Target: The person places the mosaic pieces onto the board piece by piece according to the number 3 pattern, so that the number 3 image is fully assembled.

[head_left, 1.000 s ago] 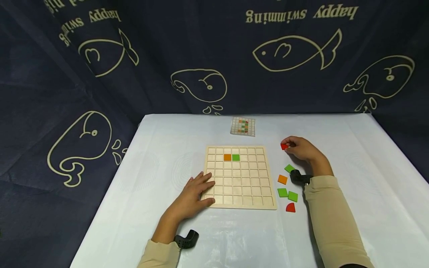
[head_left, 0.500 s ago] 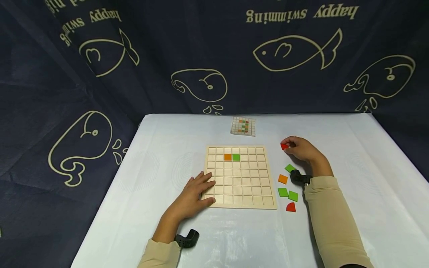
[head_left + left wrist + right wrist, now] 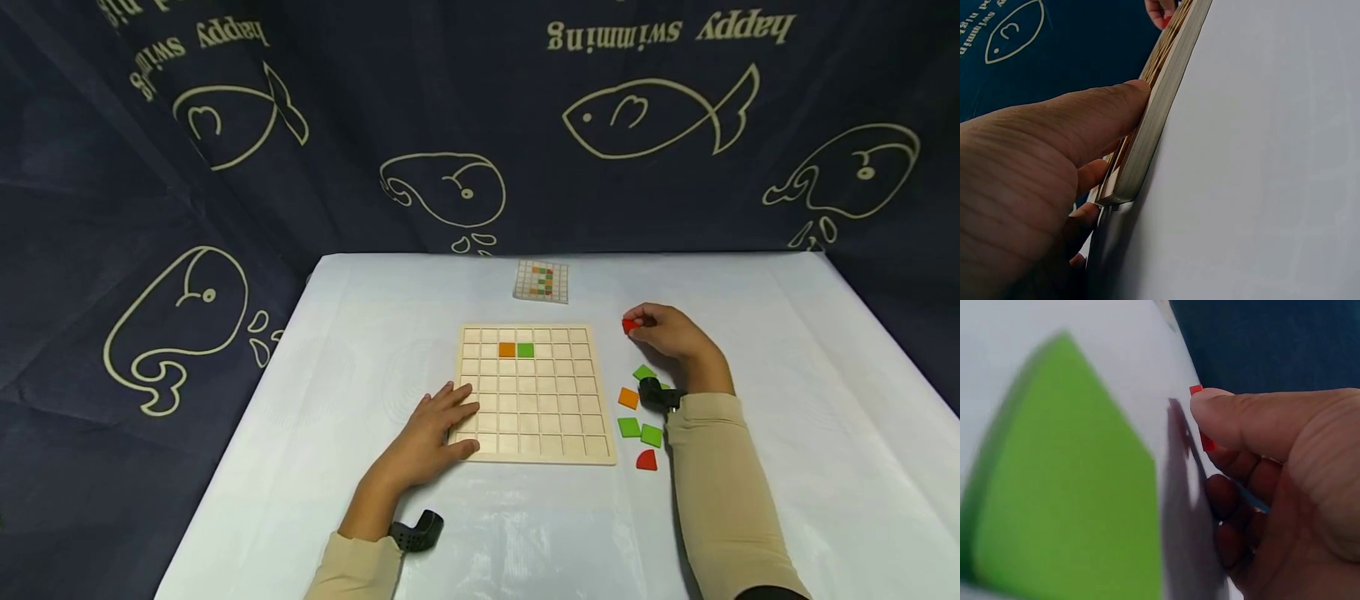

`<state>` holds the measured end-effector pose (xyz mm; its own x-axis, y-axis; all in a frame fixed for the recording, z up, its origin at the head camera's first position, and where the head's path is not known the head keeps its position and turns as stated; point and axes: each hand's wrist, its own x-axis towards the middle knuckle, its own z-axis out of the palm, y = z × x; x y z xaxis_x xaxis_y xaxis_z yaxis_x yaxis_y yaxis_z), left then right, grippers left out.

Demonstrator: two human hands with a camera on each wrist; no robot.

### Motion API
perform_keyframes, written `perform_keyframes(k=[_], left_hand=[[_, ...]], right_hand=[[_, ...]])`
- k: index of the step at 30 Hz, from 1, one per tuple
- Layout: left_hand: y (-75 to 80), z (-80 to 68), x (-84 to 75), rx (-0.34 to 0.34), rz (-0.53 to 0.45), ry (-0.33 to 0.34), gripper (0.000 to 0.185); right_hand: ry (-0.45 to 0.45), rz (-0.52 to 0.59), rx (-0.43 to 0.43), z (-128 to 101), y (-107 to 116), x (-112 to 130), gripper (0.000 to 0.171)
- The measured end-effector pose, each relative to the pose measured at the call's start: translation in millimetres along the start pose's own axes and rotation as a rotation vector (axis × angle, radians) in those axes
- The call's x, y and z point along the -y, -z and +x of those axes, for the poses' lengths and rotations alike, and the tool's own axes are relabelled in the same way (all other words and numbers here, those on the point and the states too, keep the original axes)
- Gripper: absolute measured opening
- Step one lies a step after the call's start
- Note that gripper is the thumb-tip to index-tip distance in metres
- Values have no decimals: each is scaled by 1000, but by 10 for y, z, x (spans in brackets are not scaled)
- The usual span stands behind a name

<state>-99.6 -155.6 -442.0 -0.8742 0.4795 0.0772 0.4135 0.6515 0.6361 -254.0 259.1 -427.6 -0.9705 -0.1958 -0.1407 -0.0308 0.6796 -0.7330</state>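
Observation:
A wooden grid board [image 3: 528,402] lies on the table in the head view. In its second row from the top sit an orange square tile [image 3: 507,350] and a green square tile [image 3: 526,350], side by side. My left hand [image 3: 427,437] rests over the board's left edge, fingers spread; the left wrist view has the thumb [image 3: 1104,112] on the near rim. Right of the board's top corner, my right hand [image 3: 671,333] pinches a small red tile [image 3: 628,327] between thumb and fingers. In the right wrist view fingers hide most of that tile [image 3: 1208,441].
Right of the board lie loose tiles: an orange square [image 3: 628,398], several green squares [image 3: 629,427] and a red quarter-circle [image 3: 647,460]. The right wrist device partly covers one green tile. Behind the board lies a pattern card [image 3: 542,281]. A dark curtain [image 3: 337,100] hangs beyond the table.
My right hand has shifted slightly left with the red tile, and another green tile's edge shows by the wrist device. The head view has moved a little. My left hand stays on the board.

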Motion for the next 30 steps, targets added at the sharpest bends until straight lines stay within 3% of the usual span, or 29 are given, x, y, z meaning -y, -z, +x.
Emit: perform_keyframes(k=[7,13,30], left_hand=[[-12,2,4,1,-2,0,56],[1,-1,-15,9,-5,7,56],[4,-1,7,3,4,-9,55]], right_hand=[[-8,-15,9,-77,3,198,24],[81,-39,10,-113,-29,392,21],[153,12,94,-10,-453,774,20]])
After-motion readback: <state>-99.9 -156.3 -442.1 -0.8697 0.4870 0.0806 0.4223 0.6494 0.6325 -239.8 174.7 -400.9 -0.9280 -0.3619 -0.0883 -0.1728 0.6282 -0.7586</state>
